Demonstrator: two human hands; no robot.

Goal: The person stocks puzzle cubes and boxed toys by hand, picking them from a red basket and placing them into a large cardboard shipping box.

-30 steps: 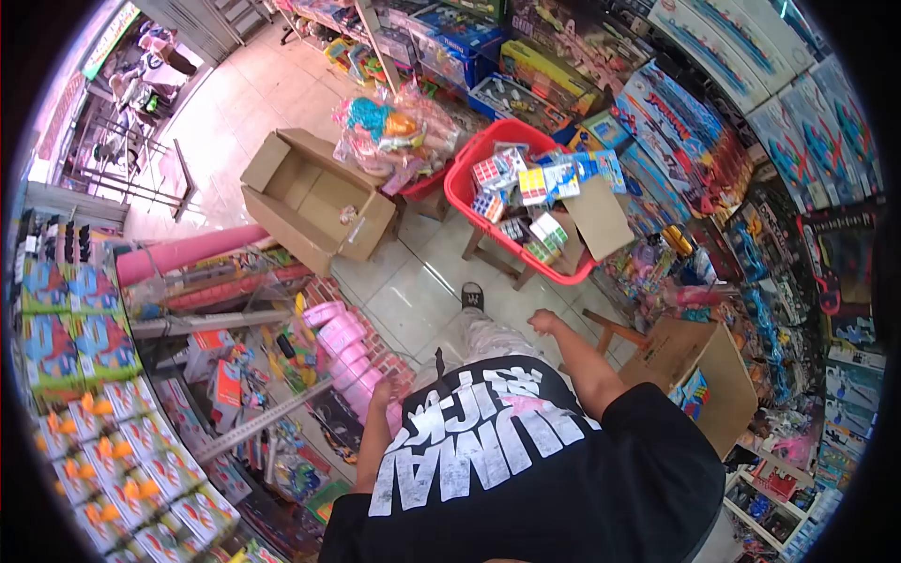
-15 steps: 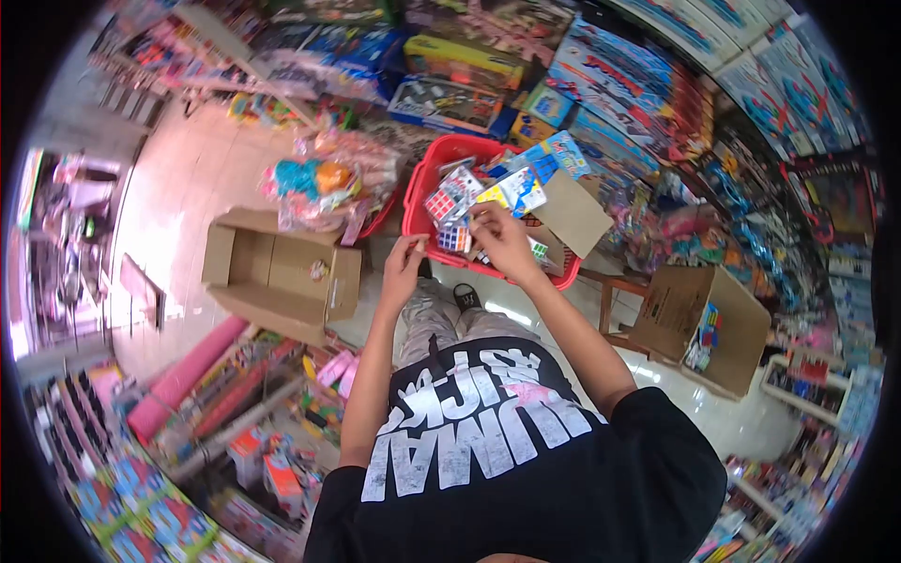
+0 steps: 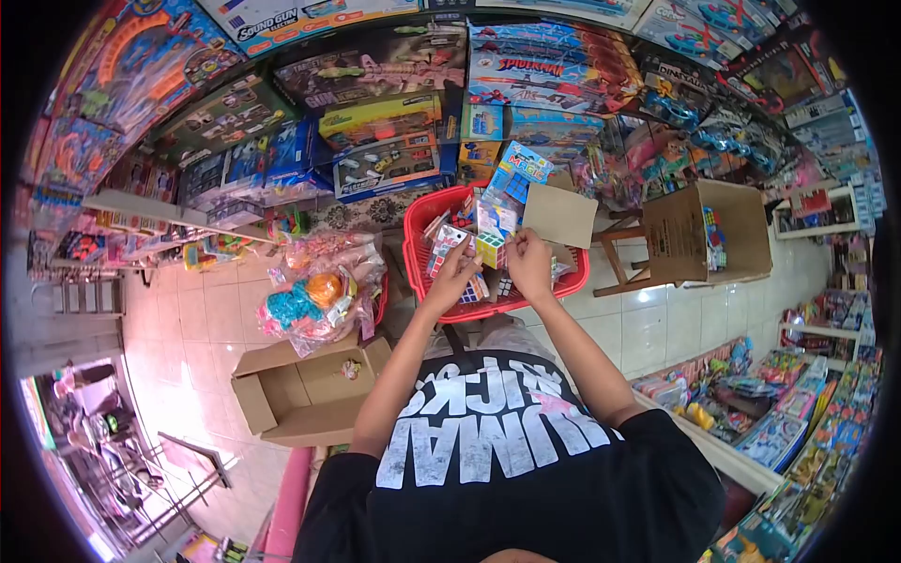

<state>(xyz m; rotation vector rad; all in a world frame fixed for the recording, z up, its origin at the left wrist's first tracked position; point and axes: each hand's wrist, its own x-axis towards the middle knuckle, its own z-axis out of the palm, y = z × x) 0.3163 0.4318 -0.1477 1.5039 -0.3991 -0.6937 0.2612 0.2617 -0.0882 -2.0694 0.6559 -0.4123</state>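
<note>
A puzzle cube (image 3: 489, 250) with yellow and green faces sits between my two hands, above a red basket (image 3: 414, 246). My right hand (image 3: 530, 269) pinches it from the right side. At its left side are the fingers of my left hand (image 3: 454, 278), closed against it; their exact contact is partly hidden. Behind the cube is a clear package with a blue and white card (image 3: 497, 218). Packed cubes fill the basket, among them a red and white one (image 3: 445, 246) and a blue one (image 3: 472, 289). A blue "Magic" box (image 3: 522, 171) leans at the back.
A cardboard flap (image 3: 559, 216) stands over the basket's right side. An open carton (image 3: 671, 239) is at the right near a wooden stool (image 3: 619, 263). On the left are bagged toys (image 3: 314, 298) and another carton (image 3: 310, 394). Boxed toys (image 3: 385, 159) line the back.
The view has swung, showing more of the back shelves. My left hand has moved from the basket's rim to the cube. My right hand has shifted to the cube's right side.
</note>
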